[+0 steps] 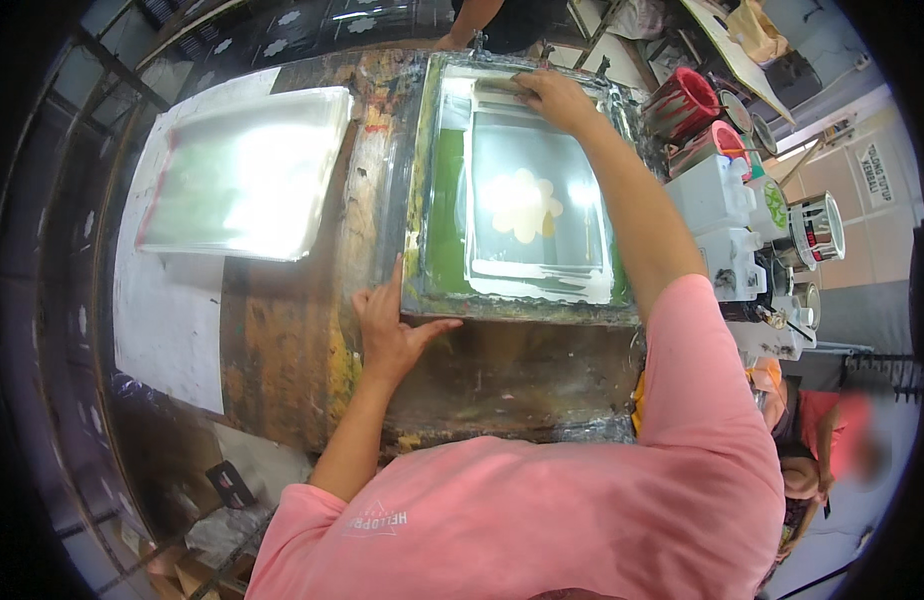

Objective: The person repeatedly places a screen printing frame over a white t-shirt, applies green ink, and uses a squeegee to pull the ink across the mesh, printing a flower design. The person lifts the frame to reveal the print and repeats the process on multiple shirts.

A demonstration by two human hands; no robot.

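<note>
A screen-printing frame (414, 270) lies on the worn wooden table, its green mesh bordered with white ink around a pale flower shape (525, 205). At the frame's far end my right hand (557, 100) is closed on what looks like a squeegee (497, 88), partly covered by the fingers. My left hand (390, 325) rests against the near left corner of the frame, index finger stretched along its side and thumb spread along its front edge; nothing is held in it. Left of the frame lies a stack of clear plastic sheets (247, 180).
A white board (172, 320) lies under the stack. Red-stained paint cans (682, 105), white jugs (717, 195) and other tins (817, 230) crowd the right side. Clamps (479, 42) line the frame's far edge. One person's arm (472, 22) shows at the far side; other people are at lower right.
</note>
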